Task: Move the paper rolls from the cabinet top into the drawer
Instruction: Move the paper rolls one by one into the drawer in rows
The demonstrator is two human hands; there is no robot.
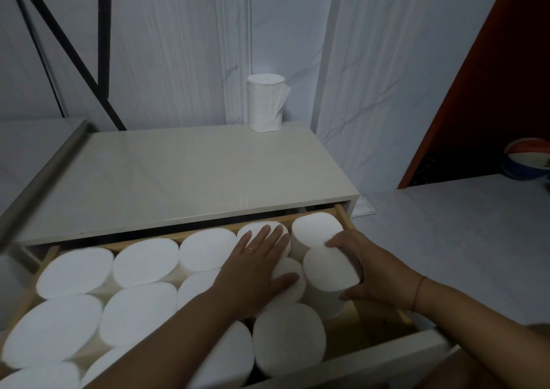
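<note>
1. Your left hand (256, 266) lies flat, fingers spread, on the tops of the upright paper rolls (140, 311) packed in the open drawer (384, 356); it grips nothing.
2. Your right hand (366, 272) is wrapped around one roll (329, 272) at the drawer's right side, thumb in front and fingers behind, with the roll standing taller than those beside it.
3. Behind the drawer, the cabinet top (178, 177) carries one last roll (265, 103), upright at its far edge against the white wall covering.
4. Far right, a ball (526, 162) sits on the floor.
</note>
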